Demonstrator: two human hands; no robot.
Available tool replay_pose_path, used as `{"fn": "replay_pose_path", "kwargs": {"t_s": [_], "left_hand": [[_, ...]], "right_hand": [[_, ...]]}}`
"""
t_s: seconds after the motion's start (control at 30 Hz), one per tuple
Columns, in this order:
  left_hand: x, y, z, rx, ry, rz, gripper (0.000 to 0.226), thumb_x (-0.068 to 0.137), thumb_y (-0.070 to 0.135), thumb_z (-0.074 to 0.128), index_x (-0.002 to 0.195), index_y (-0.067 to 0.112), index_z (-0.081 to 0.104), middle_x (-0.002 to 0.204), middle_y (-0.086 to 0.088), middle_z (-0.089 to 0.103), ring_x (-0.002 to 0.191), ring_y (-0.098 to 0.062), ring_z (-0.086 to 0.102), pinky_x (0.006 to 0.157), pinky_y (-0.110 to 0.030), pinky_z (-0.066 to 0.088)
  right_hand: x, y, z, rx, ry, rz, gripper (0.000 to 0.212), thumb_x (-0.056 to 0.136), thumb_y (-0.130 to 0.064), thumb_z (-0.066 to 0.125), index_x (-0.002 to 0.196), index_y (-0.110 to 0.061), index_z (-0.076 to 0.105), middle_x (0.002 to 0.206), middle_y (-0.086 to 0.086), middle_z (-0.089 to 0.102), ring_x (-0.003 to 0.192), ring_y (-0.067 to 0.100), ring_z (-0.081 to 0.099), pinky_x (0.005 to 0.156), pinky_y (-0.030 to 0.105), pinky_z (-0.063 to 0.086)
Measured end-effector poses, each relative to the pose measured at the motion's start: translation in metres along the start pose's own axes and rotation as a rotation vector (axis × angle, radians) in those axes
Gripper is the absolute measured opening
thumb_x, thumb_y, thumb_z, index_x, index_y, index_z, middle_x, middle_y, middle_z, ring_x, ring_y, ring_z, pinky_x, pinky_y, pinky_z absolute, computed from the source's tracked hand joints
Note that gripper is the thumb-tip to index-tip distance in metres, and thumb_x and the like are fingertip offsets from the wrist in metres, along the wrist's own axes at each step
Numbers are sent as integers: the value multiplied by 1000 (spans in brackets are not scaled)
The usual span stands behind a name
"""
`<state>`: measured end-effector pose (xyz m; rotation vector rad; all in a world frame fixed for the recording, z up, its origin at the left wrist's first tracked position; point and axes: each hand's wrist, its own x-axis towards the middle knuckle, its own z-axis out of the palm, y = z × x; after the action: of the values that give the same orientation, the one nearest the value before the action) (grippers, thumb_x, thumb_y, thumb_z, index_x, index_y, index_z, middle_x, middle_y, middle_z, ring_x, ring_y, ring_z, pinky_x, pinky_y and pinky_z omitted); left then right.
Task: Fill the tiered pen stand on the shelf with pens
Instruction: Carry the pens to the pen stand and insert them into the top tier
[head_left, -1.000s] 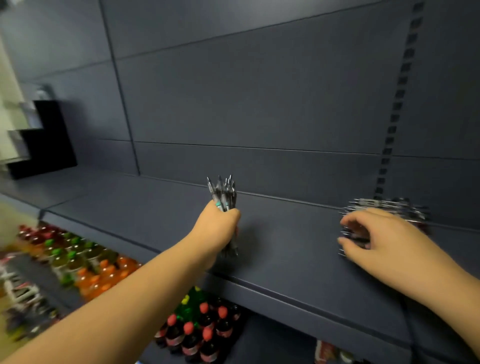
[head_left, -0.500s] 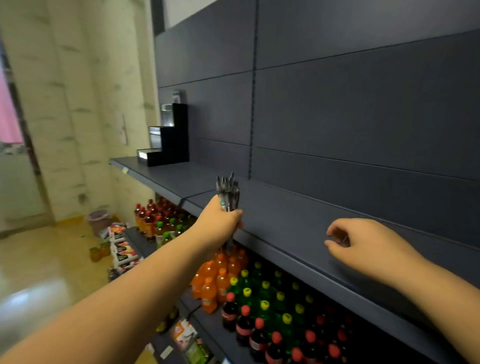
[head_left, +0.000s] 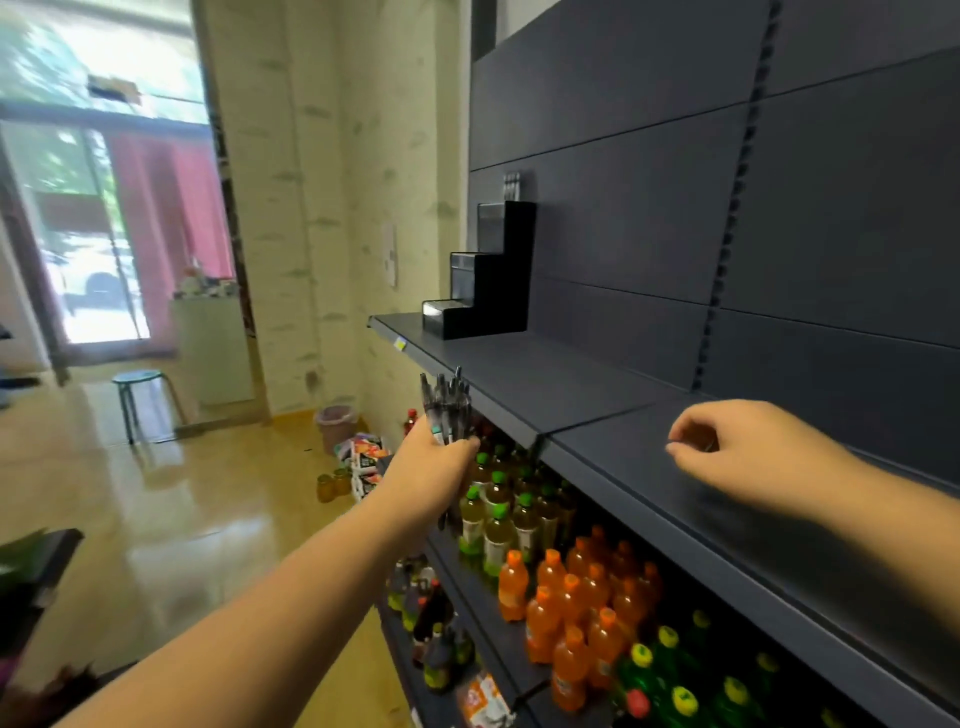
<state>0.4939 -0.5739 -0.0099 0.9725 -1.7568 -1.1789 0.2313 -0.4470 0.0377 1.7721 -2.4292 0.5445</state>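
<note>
The view is swinging left, bringing the pen stand (head_left: 480, 273) at the shelf (head_left: 597, 395) end closer. The left hand (head_left: 434, 470) is gripping light, slippery pens (head_left: 447, 405) mid-barrel; the right hand (head_left: 748, 447) is hanging loosely curled, seemingly empty.

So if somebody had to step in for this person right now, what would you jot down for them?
Left hand: grips a bundle of pens, tips up, out in front of the shelf edge.
Right hand: over the shelf, fingers loosely curled; whether it holds anything cannot be told.
Tiered pen stand: at the far left end of the shelf; a few pens seem to stand in its top tier, the lower tiers look unfilled.
Left: carry the bundle to the stand and fill the tiers.
</note>
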Motion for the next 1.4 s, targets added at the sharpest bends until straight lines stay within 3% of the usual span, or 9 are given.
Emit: {"fn": "replay_pose_path", "kwargs": {"t_s": [0.13,0.37,0.63,0.8,0.93,1.07,1.2,1.33,1.4], "left_hand": [[59,-13,-36,12,58,-35,20,94,3,53,76,12,48,68,-12,51,60,-20,49,65,-35,42],[161,-41,-94,21,166,-106,9,95,6,54,103,9,53,77,-15,51,68,-24,52,65,-38,46],[254,-96,-148,10,235,-134,9,95,9,55,95,18,55,72,-4,55,68,-23,49,65,-37,46],[325,-128,-191,-9,187,-88,12,97,11,55,107,17,60,80,-11,56,71,-23,49,62,-34,43],[392,-141,-228,-62,130,-65,3,97,8,53,99,8,51,80,-13,51,67,-22,50,59,-32,46],[454,-150,-251,-27,26,6,15,96,4,50,87,14,42,77,-12,43,63,-20,44,56,-32,41],[510,-163,-250,11,-70,62,21,93,7,50,79,19,40,69,-5,41,63,-20,40,61,-38,38],[564,-166,-227,71,-126,149,6,94,13,52,97,8,53,70,-6,48,62,-20,44,60,-37,38],[589,-165,-212,119,-132,208,11,94,11,51,83,10,48,70,-7,49,63,-21,44,60,-38,37]], "right_hand": [[88,-26,15,60,6,-76,8,92,-40,63,87,-37,67,88,-17,69,82,4,64,78,34,57],[221,-75,64,105,-40,-173,6,93,-39,62,96,-36,66,93,-16,67,86,2,62,79,30,56],[319,-139,135,58,-88,-262,20,95,-38,63,113,-32,65,99,-16,64,90,2,60,77,23,53],[375,-175,168,49,-61,-212,22,94,-38,64,115,-32,66,99,-16,64,91,3,61,80,26,55],[429,-210,180,107,-14,-126,17,94,-35,65,109,-31,68,93,-15,64,86,2,61,76,25,54],[469,-249,198,166,-1,-67,9,92,-33,67,101,-33,68,93,-12,67,85,2,62,71,20,49],[493,-273,220,327,50,13,5,92,-33,69,86,-32,71,76,-8,71,71,3,65,65,22,49],[519,-287,227,424,108,59,15,92,-34,70,79,-28,73,68,-3,70,69,16,70,70,36,61],[536,-292,224,409,178,48,16,92,-36,69,78,-28,73,68,-3,70,69,16,69,72,36,62]]}}
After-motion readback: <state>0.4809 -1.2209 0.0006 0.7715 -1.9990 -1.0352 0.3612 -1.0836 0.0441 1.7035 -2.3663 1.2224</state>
